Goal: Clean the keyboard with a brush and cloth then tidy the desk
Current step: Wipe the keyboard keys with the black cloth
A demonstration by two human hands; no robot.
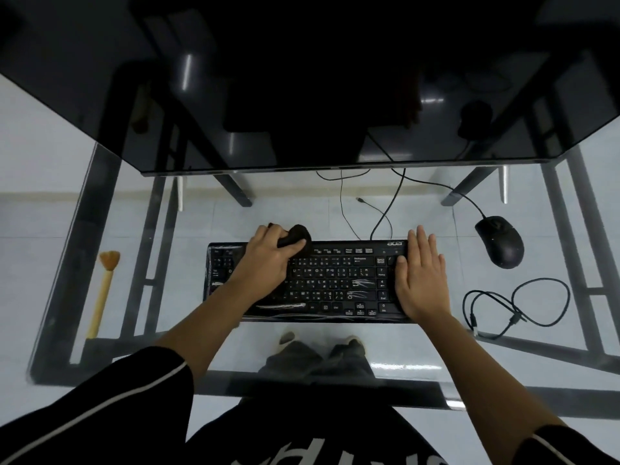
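Glass tabletop (50,263): brush (102,290) is lying near the left edge; left hand (268,260) is gripping a dark cloth (298,238) in curled fingers at the central keyboard's (332,280) far edge; right hand (421,280) is resting flat, fingers straight, on its right end; mouse (500,241) and coiled cable (516,307) are lying rightward.

Our black shirt (302,427) bears white lettering; the left sleeve (114,401) and right sleeve (573,446) each carry a thin white stripe. Our trousers (295,360) are dark grey.
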